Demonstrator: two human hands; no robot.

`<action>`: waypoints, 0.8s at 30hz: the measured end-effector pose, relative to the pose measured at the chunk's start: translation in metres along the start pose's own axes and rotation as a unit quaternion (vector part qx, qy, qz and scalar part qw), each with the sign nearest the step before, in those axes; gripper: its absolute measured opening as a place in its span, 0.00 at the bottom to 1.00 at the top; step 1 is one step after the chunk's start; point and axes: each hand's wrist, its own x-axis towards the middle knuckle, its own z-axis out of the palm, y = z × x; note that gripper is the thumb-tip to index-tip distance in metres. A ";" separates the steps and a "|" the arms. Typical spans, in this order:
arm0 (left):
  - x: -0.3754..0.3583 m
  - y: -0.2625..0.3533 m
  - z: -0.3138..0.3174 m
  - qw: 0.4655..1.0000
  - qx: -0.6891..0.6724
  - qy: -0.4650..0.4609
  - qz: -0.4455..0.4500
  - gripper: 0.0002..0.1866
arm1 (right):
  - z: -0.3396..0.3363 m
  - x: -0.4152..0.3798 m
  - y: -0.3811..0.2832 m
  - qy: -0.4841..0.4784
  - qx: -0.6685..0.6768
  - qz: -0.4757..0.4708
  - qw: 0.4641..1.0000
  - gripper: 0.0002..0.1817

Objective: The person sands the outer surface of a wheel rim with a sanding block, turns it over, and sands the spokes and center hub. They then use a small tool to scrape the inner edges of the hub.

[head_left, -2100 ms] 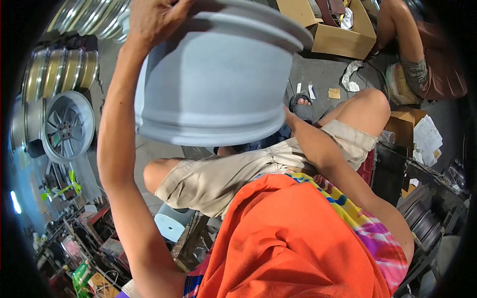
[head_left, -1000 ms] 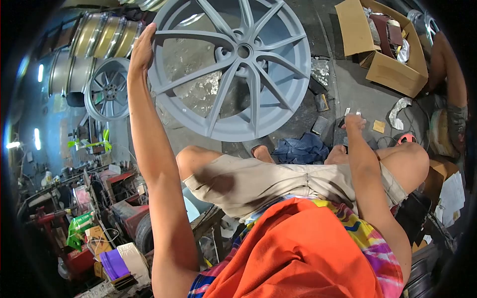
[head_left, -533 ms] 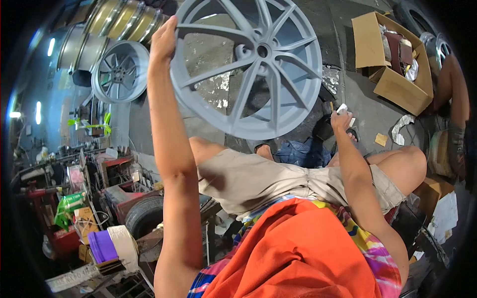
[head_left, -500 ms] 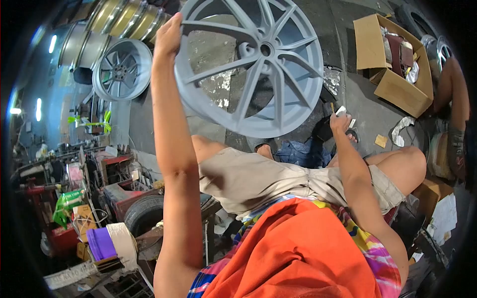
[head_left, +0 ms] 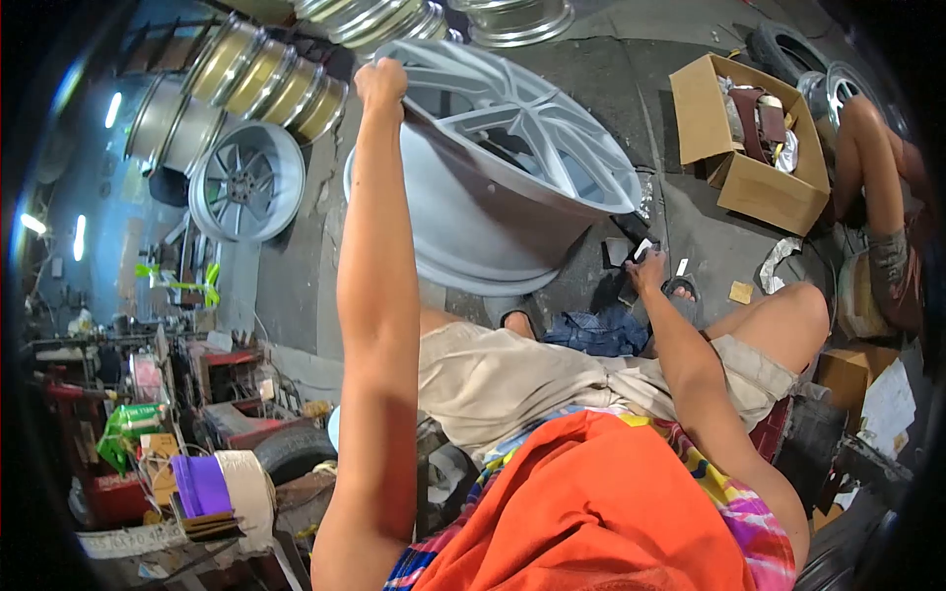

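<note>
A large grey spoked wheel rim (head_left: 473,202) stands tilted on the floor in front of me, its outer barrel turned my way and its spokes facing up and away. My left hand (head_left: 381,84) is closed around the rim's upper left edge, with the arm stretched out. Low at the right, beside the rim and apart from it, my right hand (head_left: 645,269) is closed on a small whitish piece (head_left: 643,248); its exact kind does not show. A dark blue cloth (head_left: 596,330) lies on the floor between my feet.
An open cardboard box (head_left: 774,197) with assorted items stands at the right, near another person's bent leg (head_left: 872,163). Another wheel rim (head_left: 246,182) leans at the left below stacked gold rims (head_left: 271,84). Cluttered equipment with a purple roll (head_left: 202,485) fills the lower left.
The wheel rim has tipped from showing me its spoked face to showing its barrel. My left hand has moved with its edge. My right hand stays low, still holding the whitish piece.
</note>
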 end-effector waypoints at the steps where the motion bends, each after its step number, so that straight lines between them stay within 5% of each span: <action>1: -0.001 0.002 0.001 1.000 -0.001 -0.006 0.004 0.21 | -0.004 -0.004 -0.002 0.006 0.000 0.010 1.000 0.31; 8: -0.027 -0.002 -0.010 0.997 -0.071 0.017 0.030 0.22 | -0.011 -0.009 -0.018 -0.008 0.018 0.070 0.997 0.27; 15: -0.107 0.001 -0.024 0.991 -0.075 0.051 0.097 0.19 | 0.035 -0.007 0.013 -0.063 -0.026 -0.007 0.998 0.35; 24: -0.144 0.014 -0.026 0.981 -0.156 0.058 0.098 0.19 | 0.052 -0.003 0.047 -0.076 -0.064 -0.133 0.986 0.29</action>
